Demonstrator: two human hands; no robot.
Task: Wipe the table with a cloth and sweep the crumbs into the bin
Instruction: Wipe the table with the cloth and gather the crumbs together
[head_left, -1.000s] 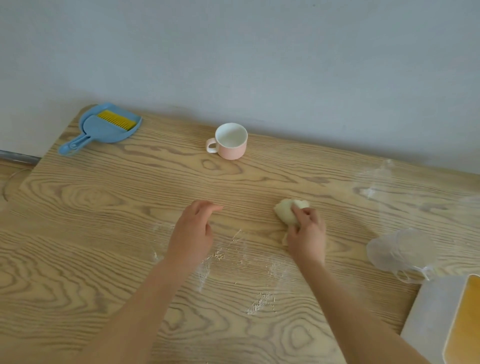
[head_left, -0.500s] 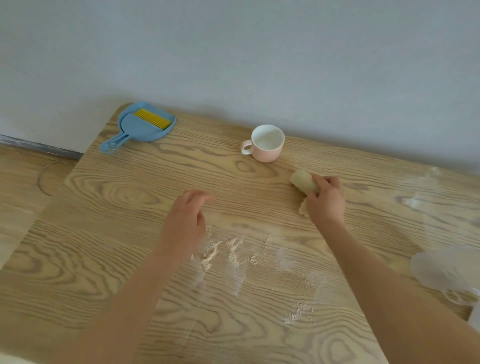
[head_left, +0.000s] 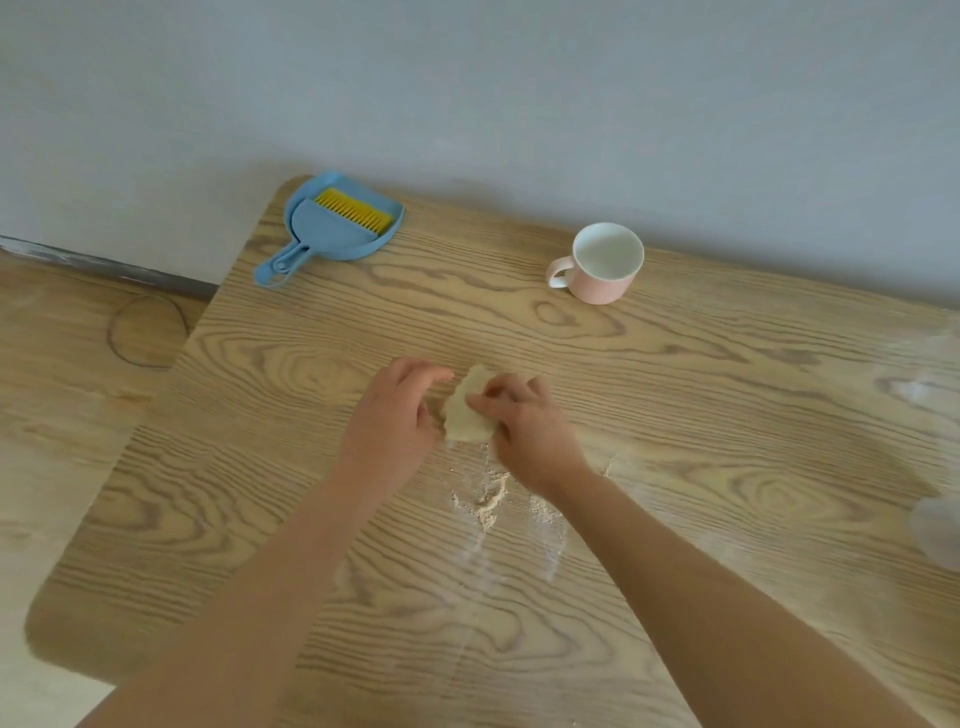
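A small pale yellow cloth (head_left: 464, 413) lies bunched on the wooden table (head_left: 701, 395) near its middle. My right hand (head_left: 524, 426) presses down on the cloth's right part with fingers closed over it. My left hand (head_left: 395, 415) rests on the table just left of the cloth, fingers curved and slightly apart, its thumb side close to the cloth's edge. Pale crumbs and powder (head_left: 488, 501) lie in streaks just in front of the cloth, between my forearms. No bin is in view.
A blue dustpan with a yellow-bristled brush (head_left: 337, 226) lies at the table's far left corner. A pink and white mug (head_left: 602, 265) stands near the far edge by the wall. A clear plastic cup (head_left: 940, 525) shows at the right edge. Wooden floor lies left.
My right hand has dragged the cloth leftward and nearer, up to my left hand. The view has swung left, so the mug and dustpan sit further right in the frame.
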